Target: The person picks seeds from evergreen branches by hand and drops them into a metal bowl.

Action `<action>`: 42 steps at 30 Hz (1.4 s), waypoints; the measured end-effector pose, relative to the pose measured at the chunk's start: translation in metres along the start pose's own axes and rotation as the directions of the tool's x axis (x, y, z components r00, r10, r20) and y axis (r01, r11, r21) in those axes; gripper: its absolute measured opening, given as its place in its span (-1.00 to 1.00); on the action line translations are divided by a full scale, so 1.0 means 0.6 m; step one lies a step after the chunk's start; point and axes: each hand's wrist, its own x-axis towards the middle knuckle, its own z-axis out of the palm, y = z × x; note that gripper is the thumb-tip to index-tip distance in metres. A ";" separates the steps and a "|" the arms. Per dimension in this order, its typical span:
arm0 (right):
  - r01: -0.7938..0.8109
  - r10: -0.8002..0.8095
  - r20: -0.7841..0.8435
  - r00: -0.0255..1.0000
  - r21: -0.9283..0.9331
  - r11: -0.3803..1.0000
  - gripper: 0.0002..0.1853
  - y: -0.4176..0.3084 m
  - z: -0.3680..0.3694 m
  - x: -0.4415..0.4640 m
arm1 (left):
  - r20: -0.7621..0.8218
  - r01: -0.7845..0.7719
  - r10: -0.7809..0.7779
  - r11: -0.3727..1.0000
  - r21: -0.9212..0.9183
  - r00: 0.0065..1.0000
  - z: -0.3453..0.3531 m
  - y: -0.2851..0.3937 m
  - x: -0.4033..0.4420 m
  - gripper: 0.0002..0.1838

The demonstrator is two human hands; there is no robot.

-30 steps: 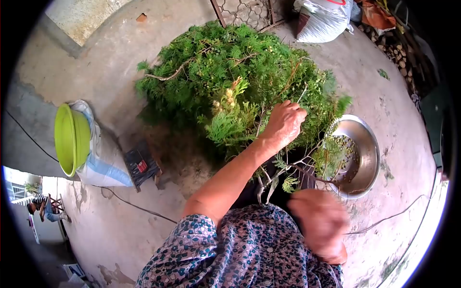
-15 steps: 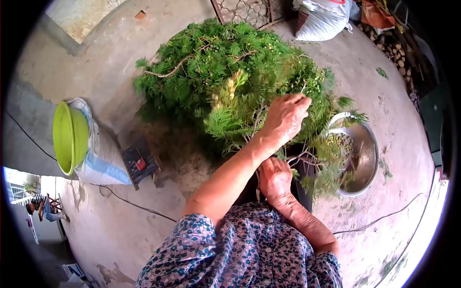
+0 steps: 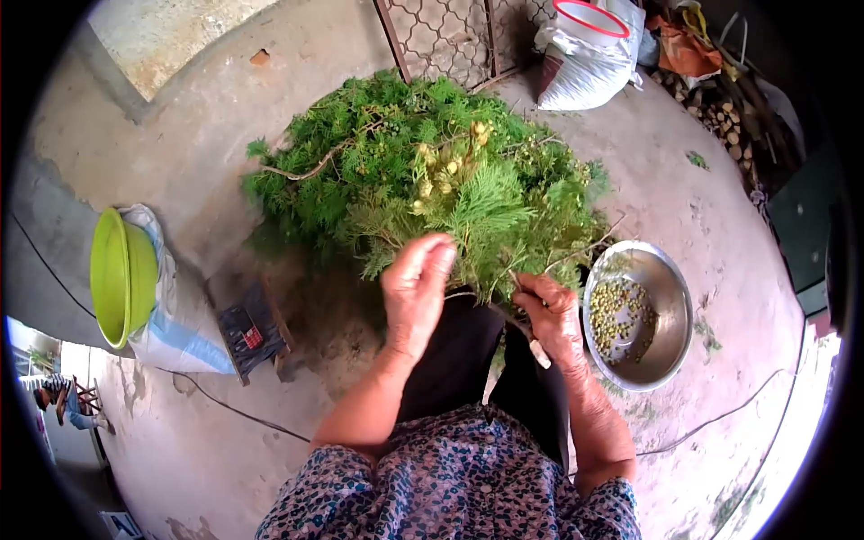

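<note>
A leafy evergreen branch (image 3: 490,202) with yellow-green cones rises in front of me. My right hand (image 3: 551,315) grips its woody stem, and the pale cut end sticks out below the fingers. My left hand (image 3: 417,292) is at the near left edge of the foliage, fingers curled together with the thumb against them; whatever they hold, if anything, is hidden. Behind lies a big heap of green branches (image 3: 333,135). To the right of my right hand stands a metal basin (image 3: 681,337) with many small green cones (image 3: 619,315) in it.
On the left a lime-green basin (image 3: 110,274) leans on a white sack (image 3: 184,315), beside a low stool (image 3: 254,333). A filled white sack (image 3: 585,76), firewood (image 3: 724,121) and a metal lattice gate (image 3: 450,40) are at the back. Cables run over the concrete floor. A person sits far left.
My left hand has drawn back from the upper right to the left of the branch. My right hand has moved right and slightly up, still holding the stem. Foliage no longer covers the metal basin.
</note>
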 end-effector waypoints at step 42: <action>0.098 -0.095 0.050 0.994 -0.071 0.993 -0.84 0.056 0.040 -0.068 | 0.469 0.117 -0.096 0.993 -0.016 0.878 0.045 0.006 0.002 -0.77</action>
